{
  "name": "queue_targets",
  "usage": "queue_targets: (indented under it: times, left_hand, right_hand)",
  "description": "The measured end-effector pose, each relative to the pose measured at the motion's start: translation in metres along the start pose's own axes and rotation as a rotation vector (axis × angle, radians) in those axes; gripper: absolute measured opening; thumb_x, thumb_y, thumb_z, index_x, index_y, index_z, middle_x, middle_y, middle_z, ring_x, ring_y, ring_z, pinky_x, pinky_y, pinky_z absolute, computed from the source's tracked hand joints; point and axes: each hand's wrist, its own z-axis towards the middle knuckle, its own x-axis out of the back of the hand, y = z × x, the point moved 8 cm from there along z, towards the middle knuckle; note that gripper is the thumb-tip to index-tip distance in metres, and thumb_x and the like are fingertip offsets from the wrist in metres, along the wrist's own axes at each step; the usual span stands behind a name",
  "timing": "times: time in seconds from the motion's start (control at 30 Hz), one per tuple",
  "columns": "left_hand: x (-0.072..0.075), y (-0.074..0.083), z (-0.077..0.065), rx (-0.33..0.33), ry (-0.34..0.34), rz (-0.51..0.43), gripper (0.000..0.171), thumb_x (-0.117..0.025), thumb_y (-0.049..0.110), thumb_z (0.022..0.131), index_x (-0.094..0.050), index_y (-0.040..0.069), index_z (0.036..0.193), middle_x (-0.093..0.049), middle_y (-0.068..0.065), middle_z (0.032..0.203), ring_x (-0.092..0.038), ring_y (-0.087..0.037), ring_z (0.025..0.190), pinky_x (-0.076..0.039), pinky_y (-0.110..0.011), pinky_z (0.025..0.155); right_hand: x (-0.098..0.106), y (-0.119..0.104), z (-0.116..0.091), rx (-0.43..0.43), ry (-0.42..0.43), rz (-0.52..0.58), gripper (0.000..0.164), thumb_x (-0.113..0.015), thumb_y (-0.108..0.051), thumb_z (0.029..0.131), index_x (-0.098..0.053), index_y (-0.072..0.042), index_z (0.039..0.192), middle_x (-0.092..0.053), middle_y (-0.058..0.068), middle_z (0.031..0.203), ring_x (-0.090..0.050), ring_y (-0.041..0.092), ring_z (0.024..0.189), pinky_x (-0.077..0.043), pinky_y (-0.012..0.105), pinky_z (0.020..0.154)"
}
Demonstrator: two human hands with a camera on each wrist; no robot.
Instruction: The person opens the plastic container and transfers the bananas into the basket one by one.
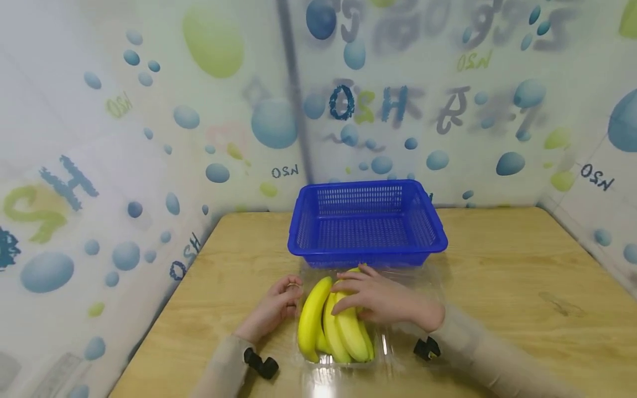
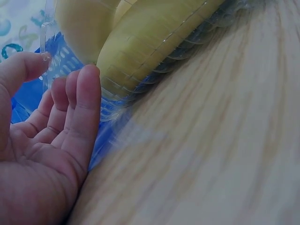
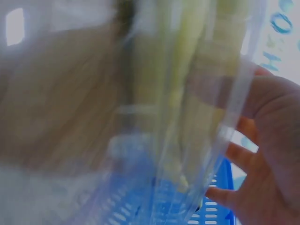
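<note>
From my head, I see the curved yellow bananas (image 1: pixel 311 320) lying in a clear plastic container (image 1: pixel 325 360) on the pale wooden table (image 1: pixel 517 265), just before the blue perforated plastic basket (image 1: pixel 368 255), my right hand (image 1: pixel 383 296) spread over them and my left hand (image 1: pixel 273 307) at the container's left side. At my left wrist, my fingers lie close together, slightly bent, thumb apart, near the ribbed wall; at my right, blurred clear plastic partly veils my parted fingers, and I cannot tell how firmly they touch.
</note>
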Motion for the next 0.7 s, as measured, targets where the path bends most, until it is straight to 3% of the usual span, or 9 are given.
queue_targets:
  times: [0.23, 0.7]
  left_hand:
    - [0.0017, 0.0021, 0.0001, 0.0, -0.004, 0.006, 0.016, -0.053, 0.007, 0.096, -0.045, 0.009, 0.11, -0.049, 0.001, 0.083, -0.051, -0.009, 0.067, -0.052, -0.025, 0.061]
    - [-0.0002, -0.0003, 0.0007, 0.018, -0.001, 0.009, 0.015, -0.054, 0.009, 0.096, -0.048, 0.012, 0.109, -0.048, 0.001, 0.085, -0.048, -0.01, 0.068, -0.05, -0.024, 0.061]
  right_hand:
    - [0.0004, -0.0014, 0.0028, 0.129, -0.006, -0.058, 0.056, -0.072, -0.005, 0.082, -0.061, -0.037, 0.127, -0.051, 0.003, 0.138, -0.042, 0.03, 0.132, -0.034, 0.065, 0.1]
    - [0.0032, -0.0025, 0.0008, 0.146, -0.065, -0.093, 0.049, -0.072, -0.011, 0.086, -0.061, -0.037, 0.126, -0.051, 0.003, 0.138, -0.042, 0.027, 0.132, -0.036, 0.064, 0.099]
